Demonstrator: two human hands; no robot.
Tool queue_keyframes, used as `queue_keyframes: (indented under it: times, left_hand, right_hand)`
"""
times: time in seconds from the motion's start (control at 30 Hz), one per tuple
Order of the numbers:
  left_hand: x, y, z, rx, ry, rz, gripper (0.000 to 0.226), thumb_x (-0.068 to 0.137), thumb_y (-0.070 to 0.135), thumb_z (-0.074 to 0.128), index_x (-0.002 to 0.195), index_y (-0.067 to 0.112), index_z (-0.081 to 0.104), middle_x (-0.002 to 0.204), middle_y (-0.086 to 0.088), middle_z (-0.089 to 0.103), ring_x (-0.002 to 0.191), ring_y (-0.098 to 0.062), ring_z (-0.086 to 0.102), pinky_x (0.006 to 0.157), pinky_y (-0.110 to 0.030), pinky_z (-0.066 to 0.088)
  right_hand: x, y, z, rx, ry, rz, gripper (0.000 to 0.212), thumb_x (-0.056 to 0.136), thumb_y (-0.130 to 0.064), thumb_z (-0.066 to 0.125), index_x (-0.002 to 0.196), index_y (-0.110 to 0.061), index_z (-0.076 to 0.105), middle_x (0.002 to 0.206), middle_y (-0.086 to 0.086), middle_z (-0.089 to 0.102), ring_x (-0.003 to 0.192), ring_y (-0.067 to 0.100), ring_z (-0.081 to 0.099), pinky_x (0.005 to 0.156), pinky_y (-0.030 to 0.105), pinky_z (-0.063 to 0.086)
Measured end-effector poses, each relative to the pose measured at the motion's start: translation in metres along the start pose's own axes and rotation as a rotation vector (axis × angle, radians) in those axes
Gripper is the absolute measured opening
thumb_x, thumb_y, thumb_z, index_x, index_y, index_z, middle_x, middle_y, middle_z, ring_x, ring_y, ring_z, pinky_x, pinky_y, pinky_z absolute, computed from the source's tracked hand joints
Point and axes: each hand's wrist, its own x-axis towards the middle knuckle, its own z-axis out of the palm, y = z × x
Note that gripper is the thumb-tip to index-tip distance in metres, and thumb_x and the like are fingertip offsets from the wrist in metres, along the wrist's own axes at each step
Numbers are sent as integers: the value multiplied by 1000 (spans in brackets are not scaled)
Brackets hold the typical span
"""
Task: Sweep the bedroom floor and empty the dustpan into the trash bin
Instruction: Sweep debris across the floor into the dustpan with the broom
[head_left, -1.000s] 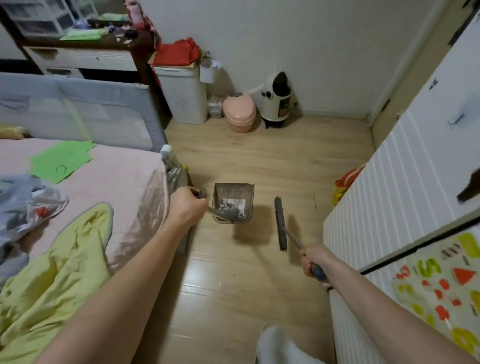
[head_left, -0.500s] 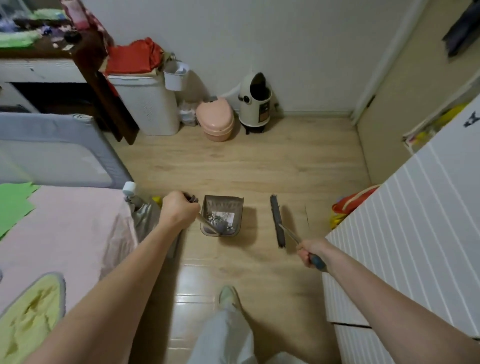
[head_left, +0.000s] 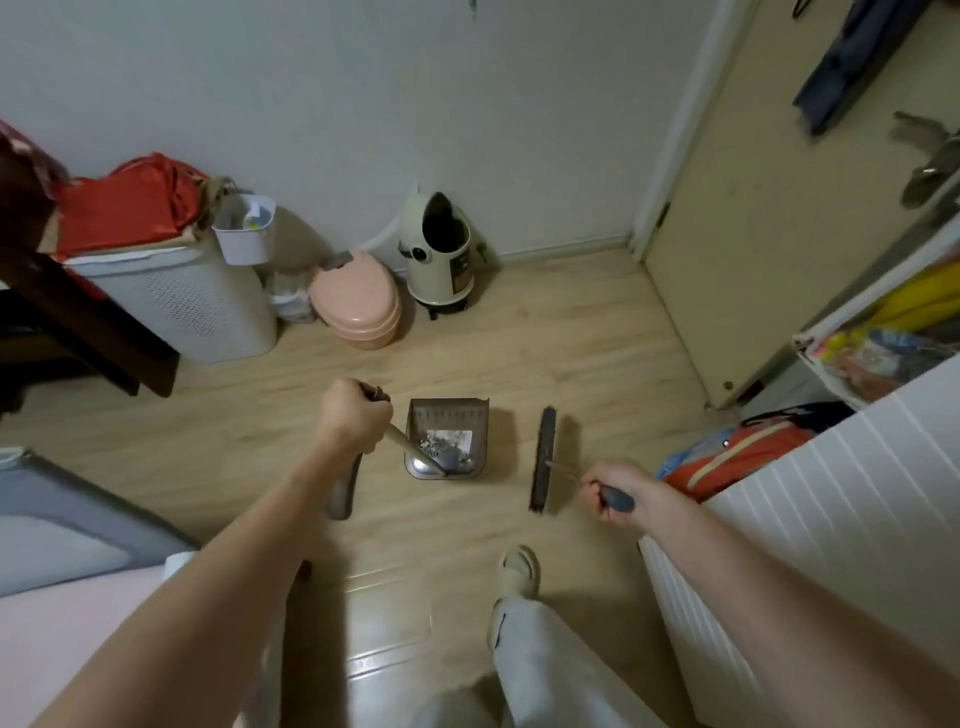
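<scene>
Sweepings already lie in the dustpan (head_left: 447, 439), so the collecting part of the job looks mostly done; what seems left is carrying the load to a bin and tipping it out. Which container is the trash bin I cannot say for sure: a pink lidded bin (head_left: 358, 301) stands against the wall above centre, with a white laundry hamper (head_left: 187, 301) to its left and a cream bin-shaped appliance (head_left: 441, 260) to its right.

At centre left, the left hand (head_left: 350, 415) has its fingers wrapped tight round the top of the dustpan's long handle, the pan hanging just above the wooden floor (head_left: 545, 343) in the middle of the frame. Right of it, the broom (head_left: 543, 457) shows its dark head edge-on, and the right hand (head_left: 615, 496) grips the blue handle end with curled fingers. One slippered foot (head_left: 517, 569) steps forward at lower centre.

Compared with a second ago, the bed has slid almost out of view to the lower left, the door at upper right has come into sight, and the bins sit nearer. Both hands keep the same holds, so the person appears to be walking toward the far wall with the load.
</scene>
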Motion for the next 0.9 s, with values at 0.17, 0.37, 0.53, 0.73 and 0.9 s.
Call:
queue_keyframes:
  times: [0.17,0.37,0.53,0.73,0.9]
  left_hand:
    - [88,43,0,-1,-35,13,9,81,-1,57,77,-3,64,65,-18,58,44,-24,43,39,-24,36]
    - [195,107,2,5,-60,11,6,82,-2,56,80,-2,62,68,-18,57,46,-21,42,37,-23,35]
    - [278,159,9,38,-128,43,15,86,-1,53,96,-3,64,75,-18,59,51,-22,48,36,-24,39]
    - [392,219,25,92,-200,108,18,85,1,50,89,6,66,68,-12,60,51,-23,51,42,-26,45]
    - [484,275,38,179,-275,156,14,85,6,57,93,12,67,79,-7,64,60,-18,58,42,-18,46]
  right_hand:
    - [36,-79,5,210,0,17,28,100,-6,35,73,-9,38,28,5,40,18,9,35,26,11,32]
    - [82,-206,13,309,-14,18,30,101,-7,33,71,-7,38,50,9,39,17,10,37,25,13,36]
    - [119,-300,15,369,-12,-11,32,101,-8,28,71,-7,37,28,7,38,16,10,37,25,13,36]
    - [184,-408,21,496,-26,-10,35,102,-11,30,69,-3,40,27,6,38,17,11,38,24,13,35]
    - [223,-491,29,551,7,-27,36,99,-6,27,70,0,48,26,4,39,17,9,38,24,13,35]
